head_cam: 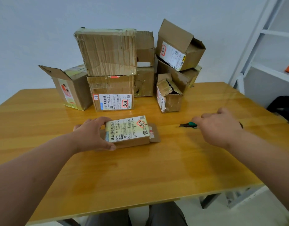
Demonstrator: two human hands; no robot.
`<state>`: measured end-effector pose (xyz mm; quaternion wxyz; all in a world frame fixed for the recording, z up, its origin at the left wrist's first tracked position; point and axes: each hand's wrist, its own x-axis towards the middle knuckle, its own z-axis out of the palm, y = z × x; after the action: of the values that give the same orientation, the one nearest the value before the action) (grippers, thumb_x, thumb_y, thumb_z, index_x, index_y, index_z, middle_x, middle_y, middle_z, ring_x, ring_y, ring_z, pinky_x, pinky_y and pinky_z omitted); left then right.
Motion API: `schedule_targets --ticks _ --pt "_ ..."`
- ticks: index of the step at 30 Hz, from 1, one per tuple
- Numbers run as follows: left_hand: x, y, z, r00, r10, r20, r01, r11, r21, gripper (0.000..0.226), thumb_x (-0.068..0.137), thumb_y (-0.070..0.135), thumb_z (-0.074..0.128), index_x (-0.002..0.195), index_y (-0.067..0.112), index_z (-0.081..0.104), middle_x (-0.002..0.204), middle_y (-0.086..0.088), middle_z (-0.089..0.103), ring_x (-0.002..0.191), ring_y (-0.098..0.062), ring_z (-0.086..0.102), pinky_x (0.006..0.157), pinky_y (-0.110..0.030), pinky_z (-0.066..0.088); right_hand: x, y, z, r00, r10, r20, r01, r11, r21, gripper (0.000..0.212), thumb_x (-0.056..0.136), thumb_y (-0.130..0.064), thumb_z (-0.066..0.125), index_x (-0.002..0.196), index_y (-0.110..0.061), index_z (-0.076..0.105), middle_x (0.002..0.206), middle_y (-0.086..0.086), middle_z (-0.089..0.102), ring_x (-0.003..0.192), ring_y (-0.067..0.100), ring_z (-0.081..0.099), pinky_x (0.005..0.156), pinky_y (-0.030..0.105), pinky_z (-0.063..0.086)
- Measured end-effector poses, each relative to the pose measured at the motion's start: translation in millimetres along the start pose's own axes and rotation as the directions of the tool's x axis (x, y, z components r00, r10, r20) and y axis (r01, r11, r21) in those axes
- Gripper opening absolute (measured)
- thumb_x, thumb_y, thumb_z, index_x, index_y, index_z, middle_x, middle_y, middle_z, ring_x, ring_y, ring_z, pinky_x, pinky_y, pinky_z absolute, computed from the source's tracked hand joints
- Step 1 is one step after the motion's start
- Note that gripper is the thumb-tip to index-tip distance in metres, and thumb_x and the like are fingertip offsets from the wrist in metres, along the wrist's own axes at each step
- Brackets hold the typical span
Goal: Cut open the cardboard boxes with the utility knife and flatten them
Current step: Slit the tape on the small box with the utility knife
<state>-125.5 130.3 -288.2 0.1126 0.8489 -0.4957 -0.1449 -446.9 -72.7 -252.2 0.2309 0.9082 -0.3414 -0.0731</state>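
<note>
A small flat cardboard box [130,130] with a white shipping label lies on the yellow wooden table [140,173], a side flap open at its right end. My left hand [91,134] grips the box's left end, fingers over the far edge and thumb on the near edge. To the right of the box, my right hand [220,128] holds the green-handled utility knife [188,125]. The knife is low over the table, its dark tip pointing left toward the box but apart from it.
Several worn cardboard boxes are piled at the table's far side: a big one [108,53] on a labelled one [112,93], an open one [70,88] at the left, a torn small one [169,95] and an open tilted one [179,46] at the right. A white shelf [270,46] stands at the right.
</note>
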Motion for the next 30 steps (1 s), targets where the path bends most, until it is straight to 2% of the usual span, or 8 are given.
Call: schedule_targets --ticks 3,7,14,18,21,24,27,30 --pt "3.7 6.6 0.8 0.999 0.023 -0.026 -0.022 0.998 0.056 0.104 0.049 0.075 0.076 0.137 0.044 0.032 0.128 0.016 0.05 0.12 -0.015 0.044 0.105 -0.047 0.028 3.5 -12.1 6.6 0.992 0.126 0.017 -0.124 0.931 0.344 0.02 0.103 -0.027 0.038 0.12 -0.031 0.049 0.084 -0.007 0.051 0.071 0.017 0.05 0.067 0.034 0.032" --pt "-0.8 15.8 6.5 0.995 -0.008 -0.096 0.022 0.99 0.14 0.117 0.048 0.086 0.065 0.146 0.04 0.021 0.143 0.008 0.04 0.134 -0.018 0.034 0.109 -0.047 0.02 19.5 -54.4 -15.9 0.979 0.114 0.167 -0.202 0.506 0.839 0.012 0.104 -0.025 0.039 0.111 -0.02 0.049 0.093 0.008 0.062 0.076 0.025 0.063 0.064 0.039 0.051" --pt "-14.8 40.7 -1.4 0.995 -0.095 -0.035 0.102 0.932 0.347 0.137 0.027 0.105 0.011 0.149 0.044 0.003 0.14 0.003 0.043 0.131 -0.022 0.038 0.107 -0.045 0.02 26.2 -110.9 -43.7 0.954 -0.068 0.291 -0.291 0.009 0.957 0.014 0.106 -0.024 0.038 0.117 -0.019 0.043 0.107 0.008 0.06 0.072 0.024 0.069 0.076 0.04 0.056" --pt "-19.5 38.9 -16.7 0.974 -0.029 0.226 0.024 0.999 0.029 0.104 0.061 0.092 0.037 0.147 0.053 -0.006 0.125 0.019 0.056 0.123 -0.014 0.05 0.104 -0.04 0.029 31.6 -116.6 -50.1 0.957 -0.044 0.288 -0.289 -0.026 0.957 0.009 0.106 -0.025 0.037 0.108 -0.019 0.044 0.104 0.007 0.056 0.068 0.022 0.065 0.061 0.032 0.051" --pt "-18.7 32.4 -23.3 0.936 0.07 0.345 0.037 0.955 -0.294 0.096 0.087 0.039 0.069 0.149 0.052 -0.002 0.104 0.021 0.069 0.105 -0.002 0.059 0.092 -0.028 0.041 36.9 -118.5 -52.7 0.963 -0.029 0.267 -0.268 -0.046 0.962 0.01 0.106 -0.024 0.039 0.1 -0.017 0.045 0.108 0.015 0.061 0.077 0.026 0.062 0.067 0.039 0.053" --pt "-14.4 35.0 -21.3 0.975 0.075 0.211 -0.045 0.989 -0.14 0.085 0.086 0.033 0.07 0.151 0.045 0.017 0.098 0.02 0.068 0.102 -0.002 0.058 0.098 -0.033 0.041 41.2 -119.3 -52.8 0.97 -0.004 0.243 -0.242 0.056 0.969 0.015 0.105 -0.024 0.041 0.109 -0.011 0.047 0.112 0.017 0.062 0.101 0.034 0.061 0.087 0.049 0.051" --pt "-10.2 39.4 -24.7 0.99 0.139 -0.001 -0.133 0.947 0.293 0.071 0.077 0.061 0.067 0.141 0.049 0.037 0.13 0.017 0.045 0.126 -0.011 0.037 0.109 -0.043 0.02 44.3 -119.2 -49.8 0.97 0.0 0.242 -0.241 0.09 0.966 0.018 0.105 -0.025 0.04 0.113 -0.011 0.047 0.112 0.014 0.062 0.105 0.031 0.059 0.087 0.047 0.05" --pt "-4.5 39.3 -28.0 0.958 0.287 -0.006 -0.263 0.887 0.379 0.07 0.067 0.074 0.065 0.13 0.048 0.048 0.154 0.017 0.022 0.143 -0.009 0.01 0.114 -0.045 0.001 47.4 -118.8 -45.2 0.97 0.002 0.242 -0.241 0.102 0.965 0.019 0.105 -0.026 0.04 0.115 -0.012 0.048 0.108 0.011 0.062 0.099 0.027 0.059 0.079 0.042 0.05"
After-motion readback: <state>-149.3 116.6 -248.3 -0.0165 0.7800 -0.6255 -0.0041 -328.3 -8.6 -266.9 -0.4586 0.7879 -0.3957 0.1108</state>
